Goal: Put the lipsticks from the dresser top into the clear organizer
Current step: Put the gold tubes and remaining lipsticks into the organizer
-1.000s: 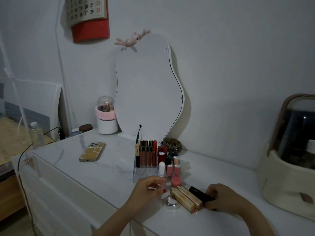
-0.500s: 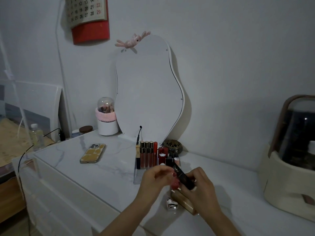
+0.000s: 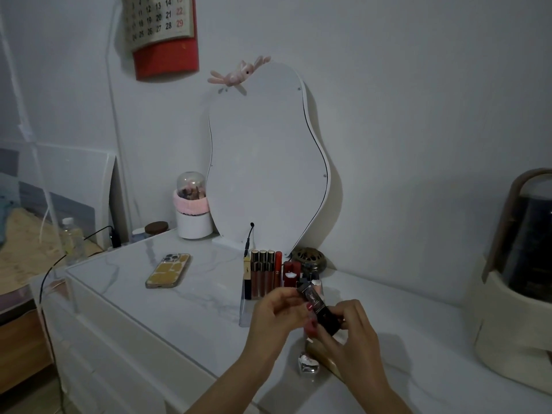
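Note:
A black lipstick (image 3: 319, 307) is held tilted just above the front of the clear organizer (image 3: 245, 312). My right hand (image 3: 349, 330) grips its lower end and my left hand (image 3: 276, 313) pinches its upper part. The organizer stands on the white marble dresser top (image 3: 185, 306) and holds several upright lipsticks and glosses (image 3: 263, 273). Gold lipsticks (image 3: 318, 355) lie on the dresser under my right hand, mostly hidden. A small silver heart-shaped item (image 3: 308, 363) lies beside them.
A phone (image 3: 168, 270) lies to the left of the organizer. Behind stand a wavy white mirror (image 3: 265, 162), a white brush holder (image 3: 192, 212) and a brass dish (image 3: 309, 258). A cream storage case with a dark dome (image 3: 513, 294) fills the right side.
My right hand picked the black lipstick up from the dresser and carried it left and up toward the organizer. My left hand rose to meet it and now holds it too.

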